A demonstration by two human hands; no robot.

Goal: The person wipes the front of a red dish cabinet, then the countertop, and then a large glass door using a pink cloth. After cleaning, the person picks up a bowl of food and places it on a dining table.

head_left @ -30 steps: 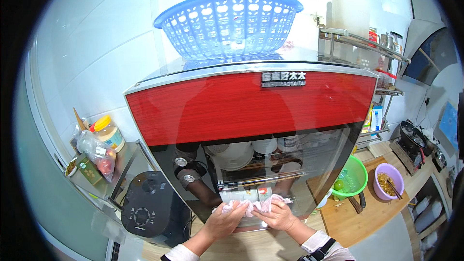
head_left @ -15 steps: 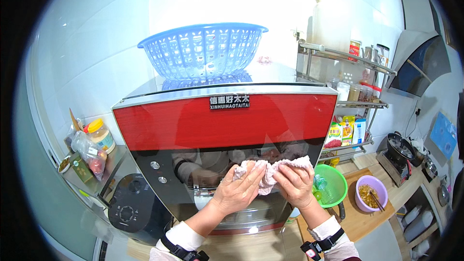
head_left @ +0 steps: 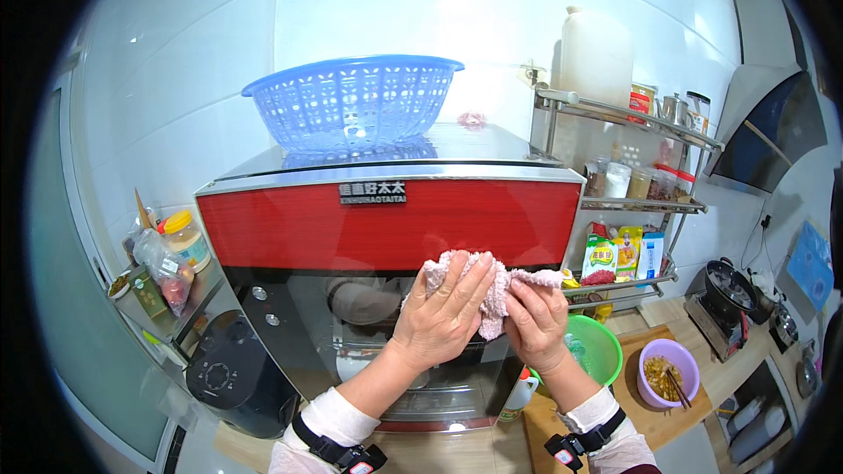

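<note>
A pink fluffy cleaning cloth (head_left: 494,300) is bunched against the front of a boxy kitchen appliance (head_left: 378,233) with a glossy red upper panel and a dark glass door. My left hand (head_left: 445,309) presses the cloth on the panel near where red meets black, its fingers stretched out close together; its thumb is hidden. With fingers bent, my right hand (head_left: 537,320) pinches the cloth's right end beside the appliance's right edge. Both forearms, in pale sleeves with black wrist straps, come up from below. The dark glass reflects the arms.
A blue plastic basket (head_left: 351,105) stands on the appliance. To the right are a metal rack (head_left: 628,204) with jars and packets, a green basin (head_left: 601,347), a purple bowl (head_left: 648,360) with food and chopsticks, and a wok (head_left: 731,285). A black rounded appliance (head_left: 230,377) stands at left.
The cloth and both hands have moved; my left hand now lies flatter over the cloth, higher up at the red panel. The view has shifted slightly.
</note>
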